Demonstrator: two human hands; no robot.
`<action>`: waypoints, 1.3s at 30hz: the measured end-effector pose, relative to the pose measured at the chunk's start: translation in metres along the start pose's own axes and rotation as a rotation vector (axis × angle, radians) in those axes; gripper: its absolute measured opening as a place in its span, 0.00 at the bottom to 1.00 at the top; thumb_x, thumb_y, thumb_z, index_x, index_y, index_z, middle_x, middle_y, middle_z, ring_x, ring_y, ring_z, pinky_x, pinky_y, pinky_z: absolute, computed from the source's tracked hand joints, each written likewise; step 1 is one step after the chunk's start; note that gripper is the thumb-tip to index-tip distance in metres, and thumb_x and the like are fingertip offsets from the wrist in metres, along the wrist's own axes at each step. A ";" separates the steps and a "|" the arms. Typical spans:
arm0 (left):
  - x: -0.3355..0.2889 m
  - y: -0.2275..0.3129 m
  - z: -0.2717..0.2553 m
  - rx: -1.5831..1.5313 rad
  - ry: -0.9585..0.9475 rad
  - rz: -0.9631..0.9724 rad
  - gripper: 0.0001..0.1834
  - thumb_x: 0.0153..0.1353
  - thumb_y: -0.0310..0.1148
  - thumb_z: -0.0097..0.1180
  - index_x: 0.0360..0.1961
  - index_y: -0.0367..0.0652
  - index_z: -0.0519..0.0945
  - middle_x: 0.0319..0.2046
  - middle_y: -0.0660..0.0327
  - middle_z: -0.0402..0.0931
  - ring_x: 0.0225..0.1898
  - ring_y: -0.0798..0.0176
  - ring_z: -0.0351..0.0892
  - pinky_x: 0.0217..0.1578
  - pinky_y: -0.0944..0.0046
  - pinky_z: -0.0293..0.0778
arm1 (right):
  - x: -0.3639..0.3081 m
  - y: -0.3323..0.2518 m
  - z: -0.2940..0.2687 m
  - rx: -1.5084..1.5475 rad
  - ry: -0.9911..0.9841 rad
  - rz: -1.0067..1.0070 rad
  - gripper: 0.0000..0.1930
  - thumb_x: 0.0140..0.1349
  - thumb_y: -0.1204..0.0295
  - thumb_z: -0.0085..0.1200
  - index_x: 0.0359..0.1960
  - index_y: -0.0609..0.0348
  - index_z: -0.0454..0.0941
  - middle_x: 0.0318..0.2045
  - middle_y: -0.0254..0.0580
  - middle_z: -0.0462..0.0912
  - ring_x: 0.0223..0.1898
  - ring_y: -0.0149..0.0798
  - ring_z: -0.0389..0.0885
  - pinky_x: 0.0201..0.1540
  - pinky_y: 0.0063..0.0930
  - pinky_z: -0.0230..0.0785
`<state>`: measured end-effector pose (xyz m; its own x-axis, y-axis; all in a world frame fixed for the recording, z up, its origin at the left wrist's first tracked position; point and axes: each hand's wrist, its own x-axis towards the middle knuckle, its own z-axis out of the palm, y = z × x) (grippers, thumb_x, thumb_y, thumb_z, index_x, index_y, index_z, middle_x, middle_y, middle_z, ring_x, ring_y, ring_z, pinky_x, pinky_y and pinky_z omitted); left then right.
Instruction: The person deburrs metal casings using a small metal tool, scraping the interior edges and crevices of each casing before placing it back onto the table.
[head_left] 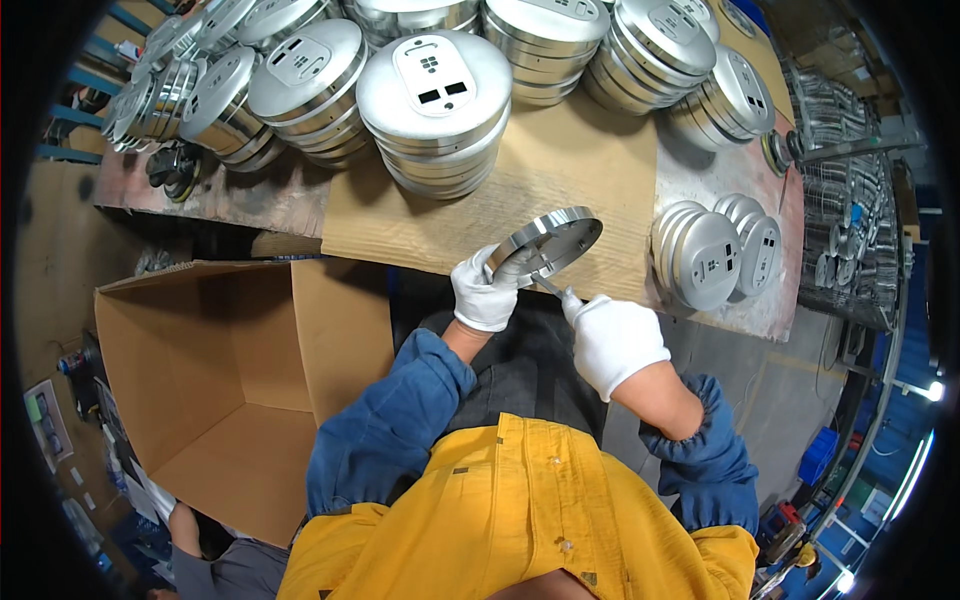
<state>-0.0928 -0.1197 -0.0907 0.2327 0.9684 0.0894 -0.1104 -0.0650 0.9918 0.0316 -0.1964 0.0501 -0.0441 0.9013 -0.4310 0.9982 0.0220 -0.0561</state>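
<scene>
My left hand (482, 294), in a white glove, is closed on the edge of a round silver metal housing (574, 232). The housing is tilted, its hollow inner side facing me, above the table's front edge. In my white-gloved right hand (620, 345) is a slim metal hand tool (548, 287). Its tip reaches the near rim of the housing; the exact kind of tool cannot be made out. Just beyond, a stack of similar round housings (435, 90) stands with cut-out slots on the top face.
More stacks of housings (310, 75) line the back of the cardboard-covered table (560, 170). Two leaning groups (700, 262) lie at the right. A black power tool (175, 170) sits at the left edge. Below left stands a large open carton (235, 450), with another person's arm (185, 530) beside it.
</scene>
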 end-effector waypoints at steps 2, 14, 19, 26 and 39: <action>-0.003 0.001 0.001 -0.129 0.014 -0.099 0.12 0.58 0.31 0.62 0.39 0.32 0.80 0.33 0.62 0.82 0.33 0.73 0.78 0.36 0.71 0.74 | -0.006 -0.003 0.013 0.040 0.063 0.029 0.21 0.55 0.74 0.46 0.53 0.63 0.73 0.26 0.48 0.78 0.25 0.45 0.81 0.26 0.38 0.72; 0.005 -0.005 0.011 0.041 0.147 -0.006 0.15 0.59 0.34 0.62 0.40 0.32 0.80 0.31 0.59 0.83 0.30 0.73 0.78 0.33 0.71 0.73 | -0.011 -0.016 0.130 0.099 0.462 0.179 0.30 0.51 0.75 0.49 0.61 0.48 0.68 0.23 0.40 0.71 0.16 0.40 0.75 0.17 0.36 0.69; 0.006 0.005 0.014 0.042 0.211 -0.149 0.14 0.60 0.32 0.61 0.42 0.31 0.79 0.36 0.59 0.82 0.36 0.71 0.78 0.38 0.70 0.73 | -0.003 -0.003 0.150 0.557 0.904 0.141 0.31 0.54 0.77 0.57 0.62 0.49 0.67 0.24 0.42 0.76 0.19 0.42 0.75 0.23 0.31 0.71; -0.015 0.032 0.028 -0.109 0.018 -0.350 0.18 0.60 0.37 0.61 0.45 0.33 0.78 0.36 0.61 0.81 0.35 0.72 0.75 0.38 0.70 0.72 | 0.022 -0.013 0.085 1.822 0.933 0.679 0.34 0.56 0.83 0.56 0.65 0.62 0.59 0.26 0.31 0.75 0.17 0.20 0.67 0.16 0.14 0.59; 0.035 0.030 0.001 0.257 -0.156 -0.186 0.14 0.60 0.31 0.60 0.44 0.33 0.80 0.36 0.61 0.83 0.36 0.73 0.76 0.40 0.71 0.71 | 0.033 0.061 0.087 1.152 1.018 0.384 0.29 0.55 0.80 0.57 0.61 0.61 0.66 0.30 0.41 0.79 0.30 0.28 0.76 0.39 0.22 0.70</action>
<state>-0.0874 -0.0880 -0.0579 0.3729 0.9222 -0.1019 0.1902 0.0315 0.9812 0.0874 -0.2029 -0.0456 0.7104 0.6870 0.1526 0.3578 -0.1658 -0.9190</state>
